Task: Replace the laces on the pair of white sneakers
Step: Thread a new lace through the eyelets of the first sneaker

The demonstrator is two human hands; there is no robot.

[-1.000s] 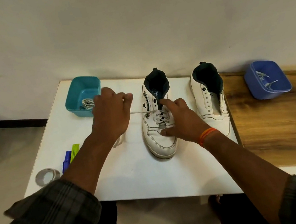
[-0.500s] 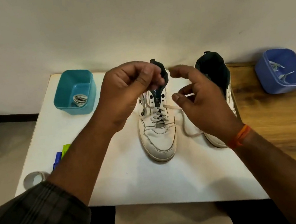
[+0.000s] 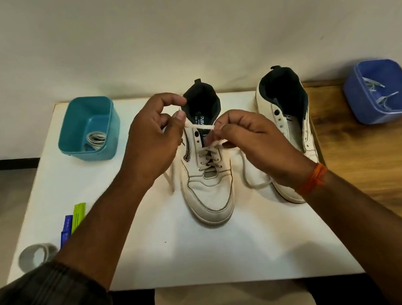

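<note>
Two white sneakers stand on the white table (image 3: 159,259), toes toward me. The left sneaker (image 3: 210,190) is laced through its lower eyelets with a white lace (image 3: 200,127). My left hand (image 3: 155,138) pinches one part of that lace above the shoe's tongue. My right hand (image 3: 247,137) pinches the lace just to the right, so a short stretch runs between both hands. Loose lace ends trail down on either side of the shoe. The right sneaker (image 3: 288,112) has bare eyelets and no lace.
A teal bin (image 3: 72,143) at the back left holds a coiled lace. A blue bin (image 3: 362,111) with laces sits on the wooden surface (image 3: 382,176) to the right. Markers (image 3: 72,221) and a tape roll (image 3: 36,256) lie at the table's left edge.
Both hands have lowered slightly and drawn closer over the left sneaker's tongue. The lace now stretches short between them; a second ago the right hand rested on the shoe.
</note>
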